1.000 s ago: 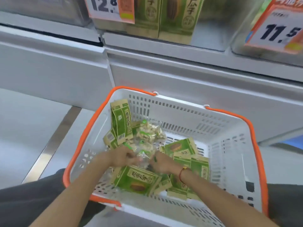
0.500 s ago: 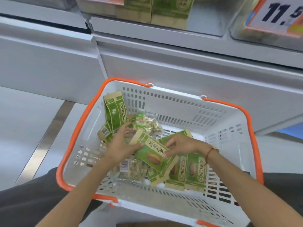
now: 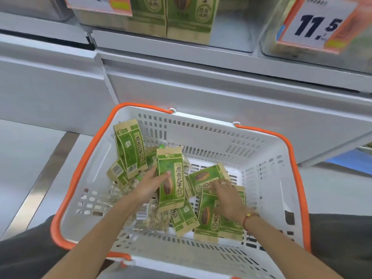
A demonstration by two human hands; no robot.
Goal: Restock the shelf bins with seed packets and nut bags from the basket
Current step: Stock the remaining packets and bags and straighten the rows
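In the white basket (image 3: 267, 168), the right hand (image 3: 229, 198) rests with straight fingers on flat green seed packets (image 3: 207, 216). The left hand (image 3: 150, 185) grips one seed packet (image 3: 171, 178) upright by its side edge. Likely light, crinkly paper, best pinched at an edge. Beyond stand shelf bins (image 3: 231, 31).

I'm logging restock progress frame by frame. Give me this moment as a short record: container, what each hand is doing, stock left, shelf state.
container: white basket with orange handles, below the shelf
left hand: grips an upright green seed packet, thumb across its front
right hand: fingers spread on a flat-lying seed packet
stock left: several green packets and clear nut bags in the basket
shelf bin: holds matching green packets
price tag: reads 11.5
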